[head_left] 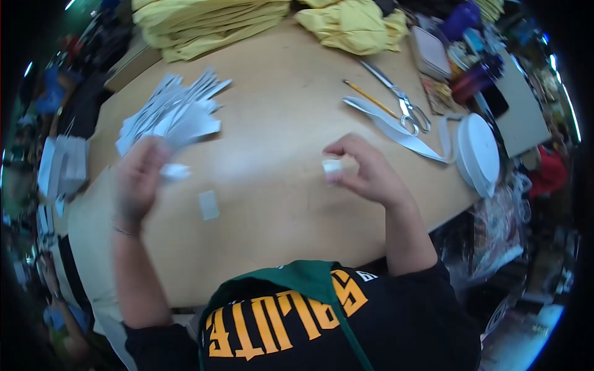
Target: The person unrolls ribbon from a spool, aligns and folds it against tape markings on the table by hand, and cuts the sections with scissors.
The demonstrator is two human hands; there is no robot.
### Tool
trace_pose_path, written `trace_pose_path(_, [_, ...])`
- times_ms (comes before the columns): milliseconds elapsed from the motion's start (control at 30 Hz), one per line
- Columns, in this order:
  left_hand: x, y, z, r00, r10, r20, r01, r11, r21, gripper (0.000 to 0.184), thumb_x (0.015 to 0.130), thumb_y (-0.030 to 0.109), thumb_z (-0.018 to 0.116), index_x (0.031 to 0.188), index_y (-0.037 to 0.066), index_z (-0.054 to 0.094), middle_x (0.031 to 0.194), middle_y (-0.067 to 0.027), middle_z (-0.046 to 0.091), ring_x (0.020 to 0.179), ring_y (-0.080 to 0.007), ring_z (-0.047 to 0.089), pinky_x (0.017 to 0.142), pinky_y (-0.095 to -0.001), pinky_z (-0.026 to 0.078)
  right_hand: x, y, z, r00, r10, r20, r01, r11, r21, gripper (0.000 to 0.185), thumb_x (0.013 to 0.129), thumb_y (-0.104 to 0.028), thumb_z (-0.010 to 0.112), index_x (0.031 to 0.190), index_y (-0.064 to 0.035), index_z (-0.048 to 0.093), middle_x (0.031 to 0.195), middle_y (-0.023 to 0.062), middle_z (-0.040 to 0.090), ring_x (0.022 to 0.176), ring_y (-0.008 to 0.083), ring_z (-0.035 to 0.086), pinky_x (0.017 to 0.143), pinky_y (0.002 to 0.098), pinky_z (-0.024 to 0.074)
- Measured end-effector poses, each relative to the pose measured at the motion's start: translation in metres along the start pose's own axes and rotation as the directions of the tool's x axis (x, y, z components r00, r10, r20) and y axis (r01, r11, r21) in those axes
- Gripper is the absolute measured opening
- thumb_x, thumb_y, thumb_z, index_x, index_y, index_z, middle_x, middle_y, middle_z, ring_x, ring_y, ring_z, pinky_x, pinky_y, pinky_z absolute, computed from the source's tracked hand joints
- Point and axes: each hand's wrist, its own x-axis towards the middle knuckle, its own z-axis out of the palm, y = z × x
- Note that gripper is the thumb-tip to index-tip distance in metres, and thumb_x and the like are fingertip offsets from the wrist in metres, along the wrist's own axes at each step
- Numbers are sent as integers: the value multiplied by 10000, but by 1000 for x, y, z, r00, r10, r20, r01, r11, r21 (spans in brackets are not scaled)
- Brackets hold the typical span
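Observation:
My left hand (142,176) is smeared by motion at the near edge of a fanned pile of pale grey-white cloth pieces (176,111). A small blurred white piece (176,172) shows beside its fingers; whether the hand holds it is unclear. Over the right half of the table, my right hand (366,173) pinches a small white piece (331,166) between thumb and forefinger. A flat translucent white rectangle (209,204) lies on the table between the two hands.
Yellow folded cloth (210,25) is stacked at the far edge. To the right lie scissors (402,99), a yellow pencil (370,98) and a roll of white tape (477,154) with a loose tail. A dark bottle (476,79) and a pink case (430,52) stand beyond.

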Motion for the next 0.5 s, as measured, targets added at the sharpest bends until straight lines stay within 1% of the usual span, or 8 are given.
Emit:
trace_pose_path(33, [20, -24, -26, 994, -88, 63, 87, 996, 12, 173, 924, 159, 527, 877, -3, 563, 697, -39, 500, 701, -108, 480, 642, -251, 414, -2, 10, -5, 995, 34, -91, -44, 993, -109, 421, 706, -191, 745, 1059, -46, 567, 969, 111, 568, 936, 280, 535, 822, 351, 442])
trace_pose_path(100, [60, -57, -58, 954, -215, 208, 156, 951, 267, 289, 930, 262, 517, 1049, 1, 557, 874, -115, 580, 800, -193, 563, 731, -289, 452, -5, 40, -18, 952, 57, -300, -165, 923, -348, 430, 705, -201, 742, 1072, -52, 575, 987, 117, 571, 982, 296, 520, 866, 377, 420])
trace_pose_path(133, [63, -70, -58, 975, -146, 167, 49, 878, 476, 336, 924, 288, 518, 1115, 11, 526, 959, -137, 571, 860, -234, 566, 771, -314, 452, -5, 53, -23, 916, 49, -398, -241, 860, -450, 434, 705, -206, 741, 1078, -55, 579, 997, 120, 572, 1005, 304, 513, 888, 389, 408])
trace_pose_path(200, [71, -92, -42, 991, 32, 128, -124, 569, 813, 458, 912, 340, 518, 1246, 31, 466, 1127, -180, 554, 981, -316, 570, 852, -363, 453, -2, 79, -24, 877, 62, -477, -344, 774, -531, 360, 718, -208, 719, 1030, -67, 606, 977, 107, 584, 1035, 307, 499, 924, 418, 376])
trace_pose_path(233, [74, -72, -29, 988, -36, 149, -101, 577, 811, 606, 859, 330, 590, 1351, 59, 362, 1277, -196, 472, 1105, -396, 495, 926, -432, 419, -2, 90, -26, 851, 69, -520, -403, 721, -564, 324, 725, -210, 708, 1006, -73, 620, 967, 101, 589, 1050, 309, 493, 942, 433, 360])
trace_pose_path(367, [62, 10, 68, 923, 206, 325, -341, 829, 444, 639, 741, 240, 715, 1286, 38, 448, 1246, -194, 499, 1127, -377, 490, 955, -427, 396, -8, 104, -26, 888, 275, -369, -447, 707, -548, 148, 754, -172, 659, 883, -101, 642, 915, 65, 603, 1024, 271, 528, 967, 469, 336])
trace_pose_path(400, [51, 24, 96, 863, 369, 346, -499, 735, 459, 634, 693, 201, 748, 1248, 40, 486, 1249, -171, 505, 1154, -356, 479, 965, -432, 384, -11, 88, -25, 900, 322, -293, -433, 732, -526, 133, 754, -157, 656, 876, -106, 638, 902, 50, 604, 1000, 256, 542, 973, 469, 343])
trace_pose_path(500, [17, 89, 159, 841, 398, 366, -529, 744, 408, 601, 754, 310, 687, 1265, 69, 481, 1265, -134, 496, 1234, -285, 421, 973, -497, 339, -24, 42, -11, 944, 312, -110, -324, 801, -503, 103, 745, -113, 640, 848, -115, 640, 856, 39, 605, 927, 231, 579, 992, 480, 344])
